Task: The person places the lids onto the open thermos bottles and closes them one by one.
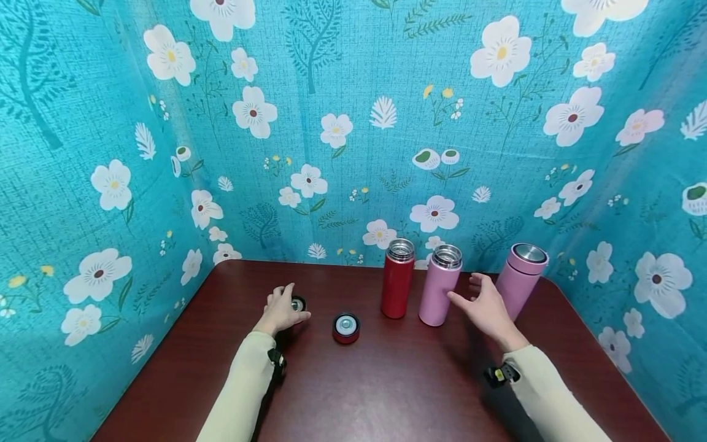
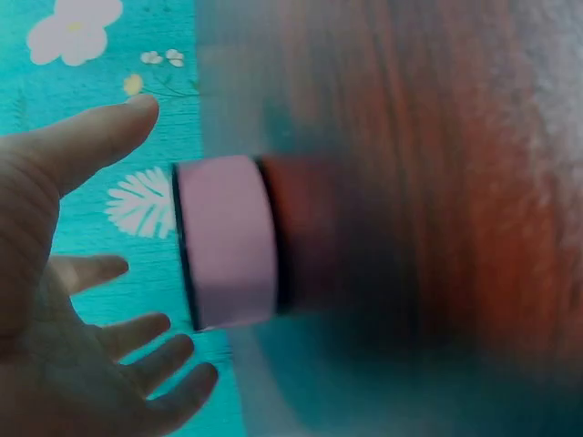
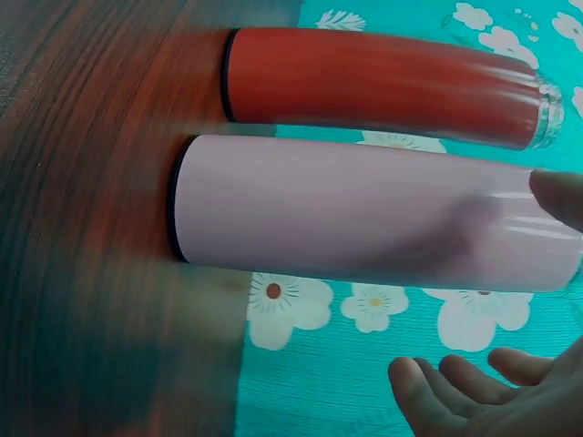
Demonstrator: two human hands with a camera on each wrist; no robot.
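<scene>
Pink lid and uncapped pink bottle on the bench were faced, respectively, by the left grip and right grip, each spread wide.

Head view bright; soft glare, lower centre, on dark reddish-brown wood-grained table. Wrist views dimmer; shadow darkens glossy pink cylindrical bottle, centre-right.

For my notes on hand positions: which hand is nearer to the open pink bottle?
Right. The right hand is close beside the open pink bottle, on its right; the left hand is farther, left of it, by the pink lid.
</scene>
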